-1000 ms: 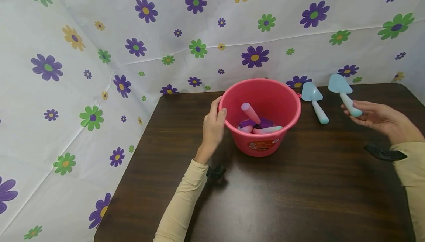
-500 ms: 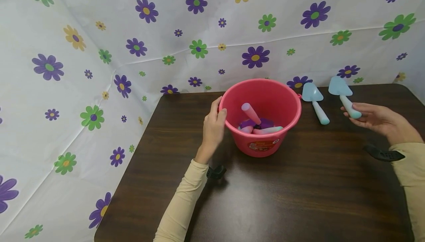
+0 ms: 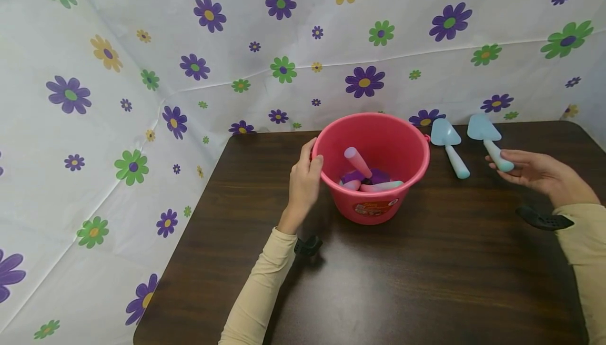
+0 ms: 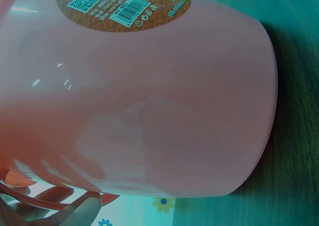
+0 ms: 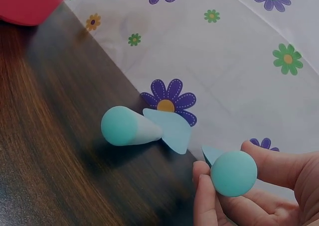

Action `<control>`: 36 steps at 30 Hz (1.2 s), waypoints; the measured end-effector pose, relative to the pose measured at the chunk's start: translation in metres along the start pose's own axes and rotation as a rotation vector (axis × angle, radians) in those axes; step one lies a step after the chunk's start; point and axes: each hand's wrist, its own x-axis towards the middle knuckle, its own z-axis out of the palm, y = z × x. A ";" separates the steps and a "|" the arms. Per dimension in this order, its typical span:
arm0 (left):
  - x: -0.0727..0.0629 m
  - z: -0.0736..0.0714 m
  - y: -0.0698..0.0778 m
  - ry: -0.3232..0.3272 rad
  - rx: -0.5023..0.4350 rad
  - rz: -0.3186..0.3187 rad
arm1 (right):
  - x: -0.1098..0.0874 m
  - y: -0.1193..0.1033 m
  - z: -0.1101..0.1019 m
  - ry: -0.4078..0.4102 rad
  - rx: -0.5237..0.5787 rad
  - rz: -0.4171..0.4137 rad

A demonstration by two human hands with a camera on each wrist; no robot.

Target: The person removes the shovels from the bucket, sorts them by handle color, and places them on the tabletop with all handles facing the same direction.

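My left hand (image 3: 304, 184) grips the rim of a pink bucket (image 3: 374, 205) at its left side, thumb on the near side. In the left wrist view the fingers curl at the rim beside the bucket wall (image 4: 164, 111). My right hand (image 3: 544, 174) pinches the white and mint handle of a light blue trowel (image 3: 497, 155), blade pointing to the back. The right wrist view shows this handle's round mint end (image 5: 234, 173) between thumb and fingers. A second light blue trowel (image 3: 456, 161) lies on the table between the bucket and my right hand.
Inside the bucket lie several pink, purple and mint pieces, among them an upright pink handle (image 3: 358, 162). A dark wooden table (image 3: 402, 282) carries everything. A white flowered sheet (image 3: 213, 103) hangs behind and along the left.
My right hand has lowered the held trowel slightly toward the table, close to the other one. The left hand and the bucket have stayed put.
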 end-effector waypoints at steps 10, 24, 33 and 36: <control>-0.001 0.000 0.000 0.001 0.004 0.000 | 0.002 0.001 0.001 0.039 -0.017 0.032; 0.000 0.000 0.001 0.002 0.004 0.027 | 0.007 0.003 -0.005 0.027 -0.040 0.018; 0.000 0.000 -0.001 -0.002 0.003 0.014 | 0.010 0.003 -0.008 0.022 -0.049 0.019; 0.000 0.000 -0.001 -0.006 -0.002 0.009 | 0.011 0.003 -0.009 0.028 -0.055 0.028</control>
